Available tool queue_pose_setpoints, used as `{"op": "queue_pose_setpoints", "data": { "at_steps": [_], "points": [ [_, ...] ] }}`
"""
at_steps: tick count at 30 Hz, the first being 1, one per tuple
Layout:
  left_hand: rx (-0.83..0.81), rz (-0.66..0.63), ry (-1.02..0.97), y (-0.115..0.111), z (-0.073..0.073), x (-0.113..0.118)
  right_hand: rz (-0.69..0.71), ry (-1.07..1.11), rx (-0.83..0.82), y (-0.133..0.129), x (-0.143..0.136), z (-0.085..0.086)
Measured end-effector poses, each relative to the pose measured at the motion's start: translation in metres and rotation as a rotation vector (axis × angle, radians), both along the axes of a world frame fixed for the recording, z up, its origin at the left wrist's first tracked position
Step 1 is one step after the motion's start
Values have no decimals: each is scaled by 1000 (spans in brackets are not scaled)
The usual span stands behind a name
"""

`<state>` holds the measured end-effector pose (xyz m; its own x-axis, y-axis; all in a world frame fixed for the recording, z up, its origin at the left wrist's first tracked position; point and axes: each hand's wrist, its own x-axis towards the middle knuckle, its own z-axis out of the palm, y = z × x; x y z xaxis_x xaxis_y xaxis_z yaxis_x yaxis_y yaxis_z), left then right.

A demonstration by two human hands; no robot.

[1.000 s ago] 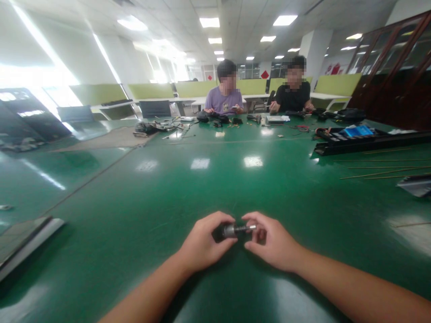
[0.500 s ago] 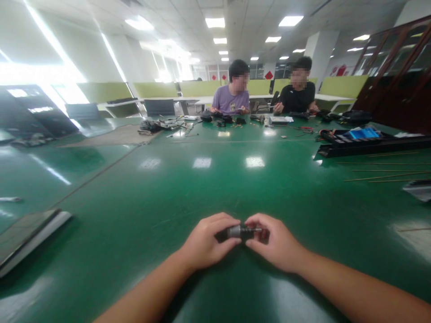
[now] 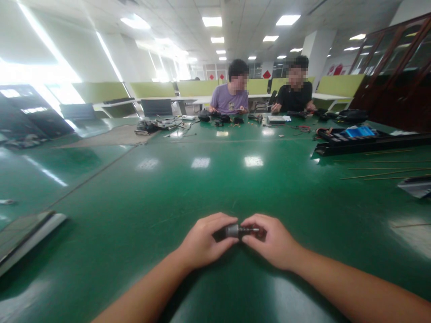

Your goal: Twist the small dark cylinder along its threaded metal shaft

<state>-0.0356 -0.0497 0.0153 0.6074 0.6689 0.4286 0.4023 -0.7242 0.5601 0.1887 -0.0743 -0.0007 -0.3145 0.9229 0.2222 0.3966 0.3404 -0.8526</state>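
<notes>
A small grey-and-black cylinder with a thin metal shaft (image 3: 233,231), which looks like a small motor, lies level between my hands just above or on the green table. My left hand (image 3: 206,240) is closed round its thicker grey end, thumb below and fingers above. Curled round the shaft end is my right hand (image 3: 272,241), its thumb and fingertips close to the middle of the part. Something dark reddish shows inside the right palm, too blurred to name. The fingers hide both ends of the part.
A flat dark panel with a pale edge (image 3: 32,237) lies at left. On the right are a black tray with blue pieces (image 3: 358,134) and thin rods (image 3: 387,175). Two people (image 3: 230,96) sit across the table behind black parts and cables (image 3: 220,119).
The view has shifted slightly, so most things appear a little further left. Both hands keep the same hold on the small cylindrical part.
</notes>
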Motion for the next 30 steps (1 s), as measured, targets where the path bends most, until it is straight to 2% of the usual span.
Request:
{"op": "queue_pose_setpoints", "data": {
  "at_steps": [10, 30],
  "points": [
    [-9, -36, -11, 2, -2, 2, -2, 5, 3, -2, -1, 1],
    [-13, 12, -13, -4, -1, 7, 4, 18, -68, 2, 1, 0]
  ]
}}
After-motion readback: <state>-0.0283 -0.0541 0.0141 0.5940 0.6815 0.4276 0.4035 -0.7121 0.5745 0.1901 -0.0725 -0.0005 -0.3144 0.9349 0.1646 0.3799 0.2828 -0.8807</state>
